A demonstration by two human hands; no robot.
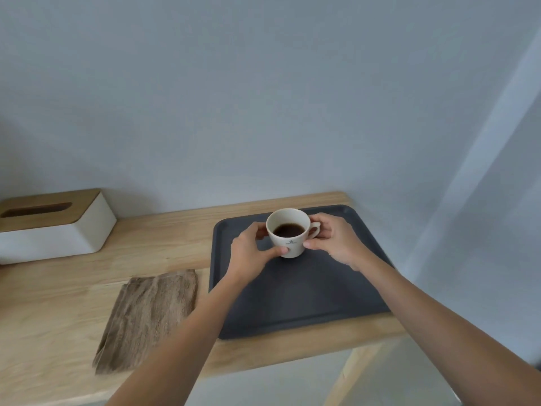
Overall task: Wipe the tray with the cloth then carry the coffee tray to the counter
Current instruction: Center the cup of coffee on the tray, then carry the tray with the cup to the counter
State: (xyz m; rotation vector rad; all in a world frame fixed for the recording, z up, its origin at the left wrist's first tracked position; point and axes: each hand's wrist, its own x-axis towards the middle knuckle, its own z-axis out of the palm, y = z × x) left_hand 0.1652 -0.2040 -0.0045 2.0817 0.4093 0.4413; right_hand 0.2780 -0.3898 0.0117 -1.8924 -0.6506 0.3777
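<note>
Fingers (pixel 314 244) of our both hands clamped on white ceramic coffee cup (pixel 288 234), far edge, dark grey plastic tray (pixel 307 300); fragile, spillable; grip body and handle.

The flat dark grey plastic tray (pixel 298 303) lies at the right end of the pale wooden table (pixel 58 288); the white ceramic cup of coffee (pixel 288 232) stands on its far half; the folded brown cloth (pixel 149 317) lies just left of the tray; the white tissue box with wooden lid (pixel 49 227) sits far left, against the wall.

Home corner: wooden table (pixel 58 294), tissue box (pixel 55 227), plain wall (pixel 263 98).
</note>
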